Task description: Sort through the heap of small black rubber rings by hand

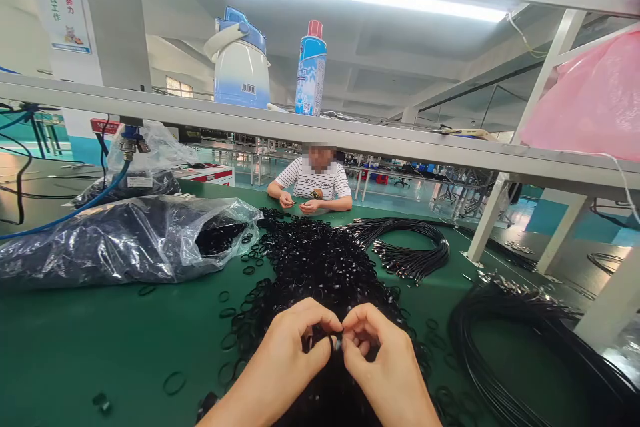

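Observation:
Over a large heap of thin black rings (320, 260), my left hand (295, 347) and my right hand (385, 360) meet at their fingertips. A small black ring (331, 345) shows at the tip of my left thumb, pinched in the left fingers. My right fingers are closed in a pinch right beside it, and what they hold is mostly hidden. A small pale spot shows between the two thumbs, too small to name. Loose rings, such as one black ring (174, 383), lie on the green tabletop (135, 340) to the left.
A clear plastic bag (125, 240) of black parts lies at left. Coiled black cables (415, 247) and a larger cable coil (480, 347) are at right. Across the table sits a person (320, 180). Overhead, a shelf (350, 130) holds a thermos jug (243, 60) and spray can (311, 70).

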`<state>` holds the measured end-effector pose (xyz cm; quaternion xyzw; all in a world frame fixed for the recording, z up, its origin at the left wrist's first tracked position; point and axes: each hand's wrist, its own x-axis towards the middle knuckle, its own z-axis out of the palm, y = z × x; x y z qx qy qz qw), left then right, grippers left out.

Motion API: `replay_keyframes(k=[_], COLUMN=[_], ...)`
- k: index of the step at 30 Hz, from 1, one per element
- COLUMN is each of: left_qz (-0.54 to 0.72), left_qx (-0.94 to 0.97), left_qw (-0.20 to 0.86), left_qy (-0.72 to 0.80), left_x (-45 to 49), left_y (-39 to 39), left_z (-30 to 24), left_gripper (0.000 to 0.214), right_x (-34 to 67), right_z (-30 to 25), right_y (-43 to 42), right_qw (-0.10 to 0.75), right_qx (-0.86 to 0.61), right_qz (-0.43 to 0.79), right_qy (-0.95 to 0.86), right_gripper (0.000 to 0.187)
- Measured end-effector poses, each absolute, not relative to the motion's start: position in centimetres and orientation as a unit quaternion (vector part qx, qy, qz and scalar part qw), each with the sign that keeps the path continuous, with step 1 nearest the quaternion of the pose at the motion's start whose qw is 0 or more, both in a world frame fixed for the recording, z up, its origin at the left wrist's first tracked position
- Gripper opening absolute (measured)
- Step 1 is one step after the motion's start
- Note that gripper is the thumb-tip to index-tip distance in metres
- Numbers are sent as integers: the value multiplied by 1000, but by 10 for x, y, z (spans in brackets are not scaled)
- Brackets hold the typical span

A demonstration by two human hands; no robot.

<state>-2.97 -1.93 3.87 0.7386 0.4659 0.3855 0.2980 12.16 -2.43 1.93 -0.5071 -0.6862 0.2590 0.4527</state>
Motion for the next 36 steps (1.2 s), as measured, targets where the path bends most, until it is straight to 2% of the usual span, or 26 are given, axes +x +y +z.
replay_keyframes(k=[3,11,14,18,25,36], left_qz=[372,367,369,375,376,369], left_qx=[786,775,774,793,820,841], left_qw=[237,204,182,153,140,126], left_qy=[433,472,481,456,408,375], left_x=[-30,-33,-32,-32,-33,-34], left_y=[-21,-20,-20,-21,-17,-16], left_z=[38,32,31,25,22,21], left_gripper=[29,25,24,23,24,26], right_x=[121,124,126,125,126,127], right_z=[19,20,20,18,21,22], right_y=[-25,-23,-21,-21,-22,-22], right_qw=[449,453,471,481,489,509], right_qx=[-511,-501,-485,-443,-413,-414], right_qz=[270,292,363,472,564,548], right_qy=[-682,-677,-641,-592,-522,-519], right_gripper=[14,9,6,14,16,9])
